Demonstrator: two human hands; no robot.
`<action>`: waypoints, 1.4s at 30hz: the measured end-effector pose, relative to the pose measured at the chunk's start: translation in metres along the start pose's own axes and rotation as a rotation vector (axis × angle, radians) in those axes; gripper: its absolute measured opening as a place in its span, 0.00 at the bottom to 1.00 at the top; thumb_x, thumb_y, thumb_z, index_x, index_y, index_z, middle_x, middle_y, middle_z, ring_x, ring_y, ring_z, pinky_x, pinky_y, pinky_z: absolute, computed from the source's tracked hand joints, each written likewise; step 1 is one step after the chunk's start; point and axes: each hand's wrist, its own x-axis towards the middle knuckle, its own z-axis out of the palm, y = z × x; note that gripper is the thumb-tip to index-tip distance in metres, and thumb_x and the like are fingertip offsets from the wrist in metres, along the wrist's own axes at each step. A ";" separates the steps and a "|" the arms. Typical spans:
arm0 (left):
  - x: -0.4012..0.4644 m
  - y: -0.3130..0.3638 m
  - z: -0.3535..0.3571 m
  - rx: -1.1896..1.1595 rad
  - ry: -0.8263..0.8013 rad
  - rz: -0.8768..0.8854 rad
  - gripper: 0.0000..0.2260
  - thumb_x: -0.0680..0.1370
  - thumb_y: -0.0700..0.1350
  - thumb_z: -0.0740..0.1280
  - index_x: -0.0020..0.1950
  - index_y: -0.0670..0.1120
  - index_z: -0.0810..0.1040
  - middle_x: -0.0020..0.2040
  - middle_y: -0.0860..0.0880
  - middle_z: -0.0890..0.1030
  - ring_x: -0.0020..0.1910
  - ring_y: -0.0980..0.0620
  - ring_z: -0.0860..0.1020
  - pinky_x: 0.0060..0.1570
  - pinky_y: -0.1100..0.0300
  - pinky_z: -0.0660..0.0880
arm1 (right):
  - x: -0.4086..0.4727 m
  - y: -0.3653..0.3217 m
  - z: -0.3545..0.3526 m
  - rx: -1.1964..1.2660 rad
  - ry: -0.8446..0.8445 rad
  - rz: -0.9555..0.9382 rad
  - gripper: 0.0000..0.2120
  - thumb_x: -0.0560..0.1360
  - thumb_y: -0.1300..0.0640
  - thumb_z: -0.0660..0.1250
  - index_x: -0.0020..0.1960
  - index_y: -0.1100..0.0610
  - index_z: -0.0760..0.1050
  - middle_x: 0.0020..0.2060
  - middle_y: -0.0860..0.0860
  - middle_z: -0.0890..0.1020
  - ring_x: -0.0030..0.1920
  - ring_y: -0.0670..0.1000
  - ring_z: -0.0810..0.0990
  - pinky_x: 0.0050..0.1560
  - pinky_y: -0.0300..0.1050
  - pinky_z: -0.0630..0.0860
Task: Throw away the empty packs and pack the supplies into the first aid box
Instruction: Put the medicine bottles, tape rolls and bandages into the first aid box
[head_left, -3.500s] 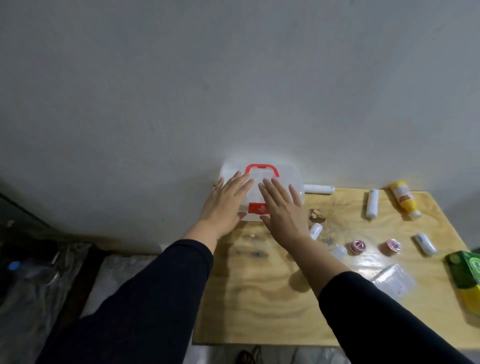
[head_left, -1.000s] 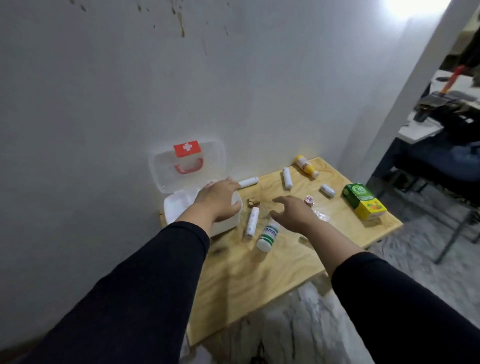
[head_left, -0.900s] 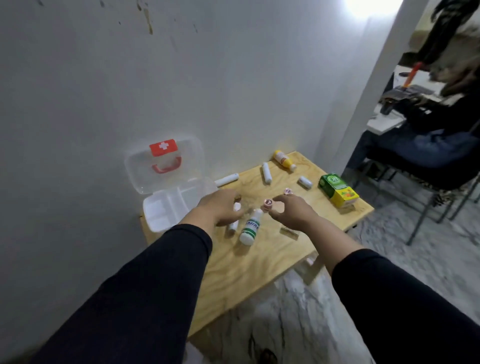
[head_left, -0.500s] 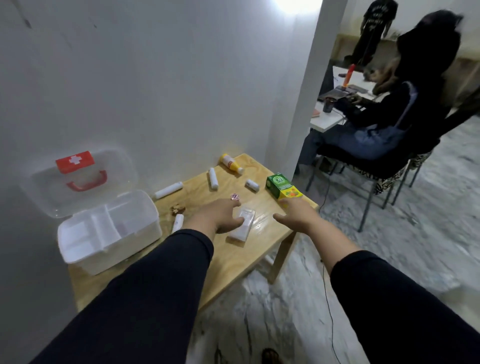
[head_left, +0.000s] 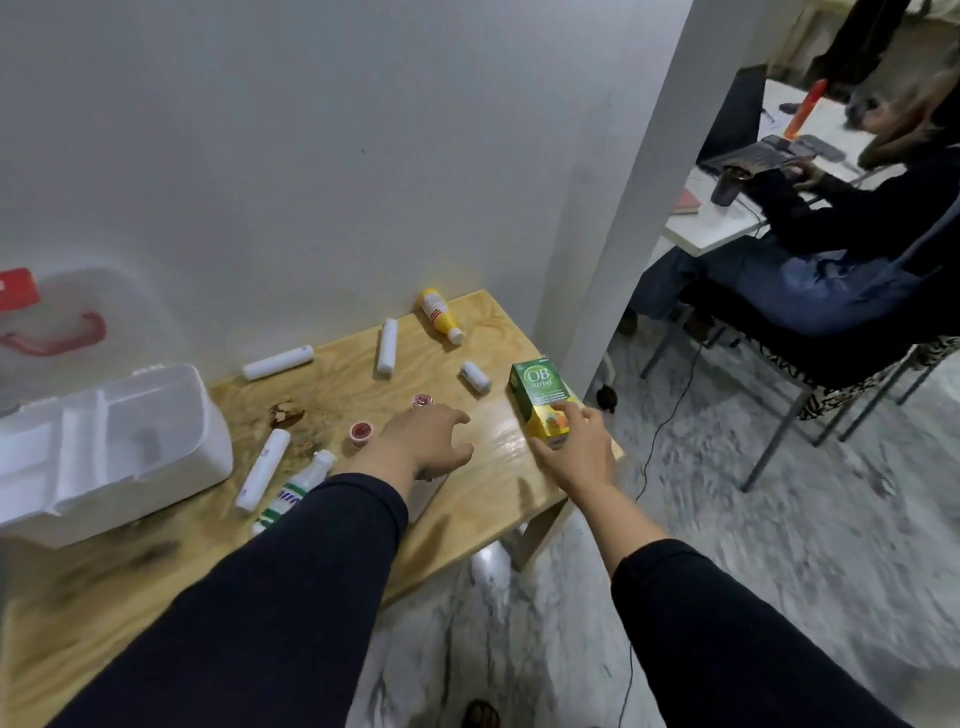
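The white first aid box (head_left: 130, 441) stands open at the table's left end, its clear lid (head_left: 78, 322) leaning on the wall. A green and yellow carton (head_left: 537, 389) lies near the table's right corner. My right hand (head_left: 576, 452) has thumb and fingers round the carton's near end. My left hand (head_left: 426, 441) hovers over the middle of the table, fingers apart and empty, and hides a flat pack. Several white tubes (head_left: 278, 362), a yellow bottle (head_left: 440, 315), a green-and-white bottle (head_left: 293, 491) and two small red pots (head_left: 362, 431) lie scattered.
The wooden table (head_left: 483, 499) ends just right of the carton, beside a white pillar (head_left: 639, 182). A seated person (head_left: 831, 249) works at a desk beyond it, with chair legs and a cable (head_left: 670, 415) on the marble floor. A brown scrap (head_left: 285, 410) lies near the box.
The box lid has been opened against the wall. My view has swung right. My right hand has reached out and closed on the green carton, and my left hand has moved to the table's middle.
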 end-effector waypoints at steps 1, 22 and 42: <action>0.002 0.001 0.001 -0.003 -0.011 -0.012 0.25 0.77 0.54 0.61 0.74 0.52 0.66 0.73 0.50 0.70 0.68 0.47 0.72 0.63 0.51 0.73 | 0.002 0.003 0.003 0.027 0.015 0.006 0.23 0.71 0.49 0.71 0.64 0.49 0.70 0.63 0.55 0.69 0.64 0.58 0.71 0.59 0.51 0.74; -0.081 -0.057 -0.052 -0.138 0.257 -0.273 0.24 0.74 0.53 0.64 0.71 0.57 0.70 0.71 0.50 0.73 0.66 0.46 0.74 0.62 0.51 0.74 | -0.006 -0.124 -0.034 0.223 -0.034 -0.470 0.18 0.70 0.61 0.69 0.59 0.56 0.80 0.63 0.55 0.75 0.62 0.53 0.75 0.59 0.37 0.68; -0.189 -0.269 -0.021 -0.253 0.337 -0.572 0.37 0.74 0.62 0.66 0.77 0.48 0.58 0.78 0.49 0.58 0.77 0.46 0.59 0.74 0.49 0.60 | -0.088 -0.322 0.111 -0.189 -0.319 -0.895 0.20 0.73 0.56 0.67 0.65 0.56 0.76 0.65 0.56 0.69 0.63 0.57 0.73 0.62 0.47 0.72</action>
